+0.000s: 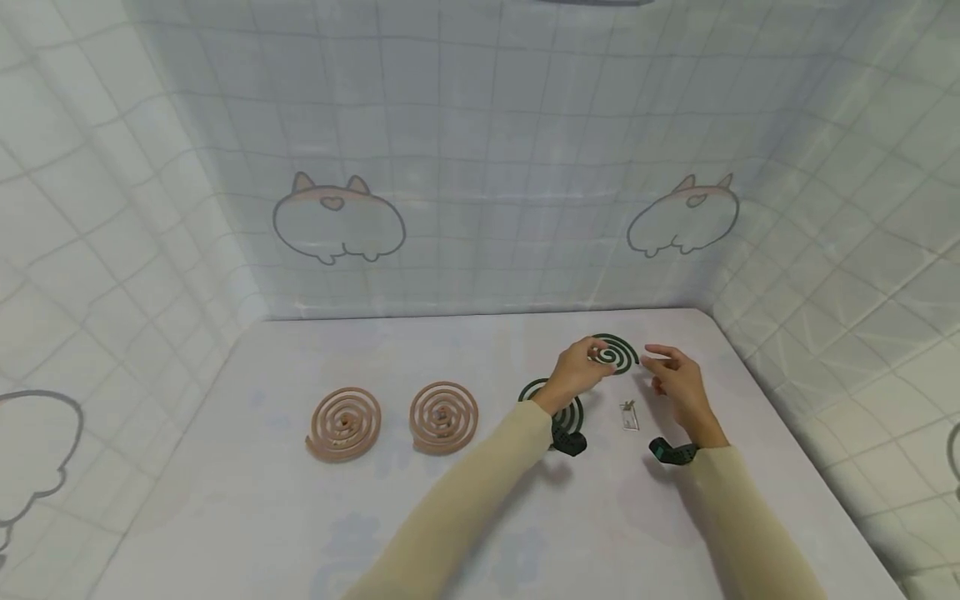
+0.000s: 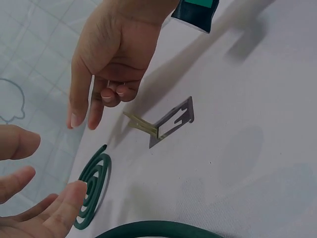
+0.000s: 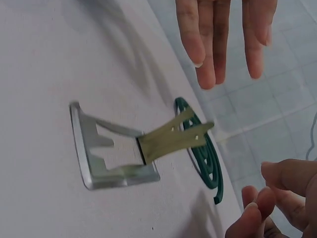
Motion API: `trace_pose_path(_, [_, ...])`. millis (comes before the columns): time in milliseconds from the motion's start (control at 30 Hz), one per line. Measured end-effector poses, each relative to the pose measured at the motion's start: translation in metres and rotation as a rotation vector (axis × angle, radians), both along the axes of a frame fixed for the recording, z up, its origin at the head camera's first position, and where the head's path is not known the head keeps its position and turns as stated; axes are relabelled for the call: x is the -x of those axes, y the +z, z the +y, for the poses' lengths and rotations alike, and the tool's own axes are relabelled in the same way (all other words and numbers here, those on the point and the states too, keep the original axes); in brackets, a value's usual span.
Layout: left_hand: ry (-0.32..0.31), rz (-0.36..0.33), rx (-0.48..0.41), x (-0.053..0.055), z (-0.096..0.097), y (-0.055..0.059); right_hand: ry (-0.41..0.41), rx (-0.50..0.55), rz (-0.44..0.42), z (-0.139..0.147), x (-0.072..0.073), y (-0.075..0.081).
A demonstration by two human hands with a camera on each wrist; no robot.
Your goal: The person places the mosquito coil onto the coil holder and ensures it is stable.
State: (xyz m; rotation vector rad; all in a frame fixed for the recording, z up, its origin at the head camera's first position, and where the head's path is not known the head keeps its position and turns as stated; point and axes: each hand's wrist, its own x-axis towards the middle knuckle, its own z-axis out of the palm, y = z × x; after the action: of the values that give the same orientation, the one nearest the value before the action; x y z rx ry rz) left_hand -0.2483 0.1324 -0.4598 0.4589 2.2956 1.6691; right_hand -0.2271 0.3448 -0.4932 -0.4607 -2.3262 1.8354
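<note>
My left hand (image 1: pixel 577 371) reaches over the far right of the table, fingers spread and nothing between them. In the head view it overlaps a green mosquito coil (image 1: pixel 618 353), which lies on the table in the left wrist view. My right hand (image 1: pixel 678 385) hovers to the right of that coil, index finger and thumb apart, other fingers loosely curled. Between and nearer than the hands lies a small metal coil stand (image 1: pixel 630 417), its yellowish forked prong (image 3: pixel 168 136) bent up from the silver frame. A second green coil (image 1: pixel 573 408) is partly hidden under my left wrist.
Two brown coils (image 1: pixel 442 418) lie side by side to the left on the white table (image 1: pixel 262 508); small bits show at their centres. Grid-patterned curtains (image 1: pixel 480 167) enclose the back and sides. Each wrist wears a dark strapped device (image 1: pixel 672 451).
</note>
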Motion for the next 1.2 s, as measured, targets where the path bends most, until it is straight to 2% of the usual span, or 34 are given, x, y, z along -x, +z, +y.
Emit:
trace_pose_path(333, [0.043, 0.011, 0.045, 0.011, 0.005, -0.003, 0.055, -0.063, -0.11, 0.005, 0.014, -0.003])
trace_pose_path(533, [0.066, -0.008, 0.068, 0.013, 0.01, -0.007, 0.076, -0.109, -0.151, 0.007, 0.018, -0.002])
trace_pose_path(700, [0.08, 0.008, 0.068, 0.016, 0.016, -0.008, 0.087, -0.159, -0.176, 0.01, 0.021, -0.005])
trace_pose_path(900, [0.077, 0.018, 0.05, 0.018, 0.02, -0.006, 0.102, -0.201, -0.181, 0.013, 0.026, -0.007])
trace_pose_path(1200, [0.117, -0.006, 0.089, 0.021, 0.02, -0.01, 0.151, -0.243, -0.173, 0.018, 0.03, -0.009])
